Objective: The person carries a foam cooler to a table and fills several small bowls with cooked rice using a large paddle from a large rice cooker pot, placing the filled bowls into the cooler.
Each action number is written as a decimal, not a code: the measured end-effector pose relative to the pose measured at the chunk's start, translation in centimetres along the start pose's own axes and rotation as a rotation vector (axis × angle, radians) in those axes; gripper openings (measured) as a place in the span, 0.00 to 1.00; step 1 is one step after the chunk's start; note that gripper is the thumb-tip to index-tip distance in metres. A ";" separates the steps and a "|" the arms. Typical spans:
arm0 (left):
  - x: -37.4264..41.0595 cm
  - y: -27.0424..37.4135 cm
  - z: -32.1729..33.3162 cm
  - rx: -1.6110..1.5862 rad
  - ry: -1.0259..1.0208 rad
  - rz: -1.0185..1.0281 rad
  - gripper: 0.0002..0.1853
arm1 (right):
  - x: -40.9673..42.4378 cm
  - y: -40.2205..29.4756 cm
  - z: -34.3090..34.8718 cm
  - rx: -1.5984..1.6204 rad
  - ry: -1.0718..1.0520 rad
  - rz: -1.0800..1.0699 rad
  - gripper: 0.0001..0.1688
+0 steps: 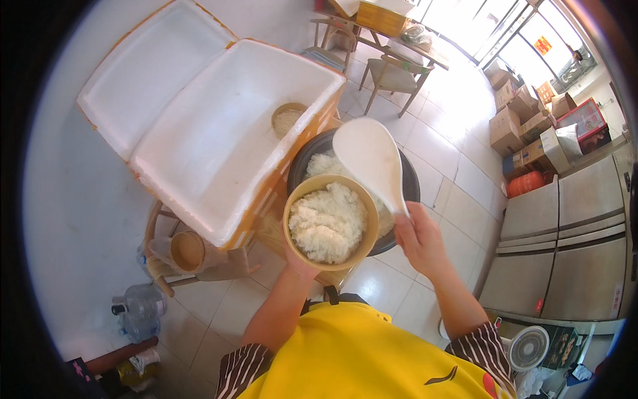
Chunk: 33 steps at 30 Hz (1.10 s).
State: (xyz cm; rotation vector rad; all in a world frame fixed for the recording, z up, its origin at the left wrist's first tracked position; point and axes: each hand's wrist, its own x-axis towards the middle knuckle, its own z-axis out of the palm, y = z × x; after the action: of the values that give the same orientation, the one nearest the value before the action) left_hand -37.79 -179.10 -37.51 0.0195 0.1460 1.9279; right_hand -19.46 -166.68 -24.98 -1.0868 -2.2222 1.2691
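Note:
My left hand [302,263] holds a round tan bowl [374,219] from below, mostly hidden under it. White cooked rice [328,223] fills the bowl. In my right hand [421,237] is a broad white rice paddle [371,157], gripped by its handle, its blade above the far side of the bowl. Beneath both is a dark round pot [412,187] with more rice inside, partly covered by bowl and paddle. To the left of the pot stands an uncovered white foam box [199,149]. Another tan bowl of rice [287,122] sits in its far right corner.
A chair [162,269] at left carries tan bowls [188,251] in plastic wrapping. Large water bottles [142,309] stand on the tiled floor by the wall. Steel refrigerator doors [531,259] and stacked cardboard boxes [508,127] line the right. Beyond are a chair [391,77] and table.

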 end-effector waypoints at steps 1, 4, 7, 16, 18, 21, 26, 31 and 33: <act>0.1 0.2 -1.4 0.006 -0.018 0.026 0.41 | -0.6 -0.7 -0.6 -0.121 -0.065 -0.044 0.11; 0.2 0.8 -2.4 0.017 0.042 0.094 0.40 | -2.7 -2.0 -1.1 -0.411 -0.235 -0.148 0.10; 0.4 1.3 -2.5 0.029 0.049 0.127 0.39 | -3.8 -3.0 -0.6 -0.503 -0.335 -0.180 0.10; 0.4 1.7 -2.1 0.066 0.008 0.129 0.38 | -3.6 -4.2 -0.8 -0.562 -0.394 -0.158 0.08; 0.2 1.9 -2.1 0.048 0.048 0.118 0.39 | -4.2 -4.3 -1.6 -0.532 -0.305 -0.221 0.09; -0.4 1.8 -2.1 0.021 0.081 0.084 0.39 | -3.3 -4.1 -0.5 -0.974 -0.175 -0.501 0.12; -0.8 1.4 -1.3 0.012 0.065 0.019 0.41 | -2.5 -3.4 -0.2 -1.155 -0.025 -0.661 0.21; -1.1 1.6 -2.1 -0.003 0.057 0.024 0.43 | -2.6 -3.6 -0.1 -1.134 -0.034 -0.646 0.21; -1.0 1.7 -2.1 -0.011 0.032 0.033 0.43 | -2.7 -3.9 0.3 -1.105 -0.050 -0.602 0.21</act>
State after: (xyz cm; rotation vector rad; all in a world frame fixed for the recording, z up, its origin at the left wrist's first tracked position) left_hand -39.18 -180.84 -39.34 -0.0157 0.1575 1.9630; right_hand -19.62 -170.04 -21.67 -0.5222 -2.9762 -0.2579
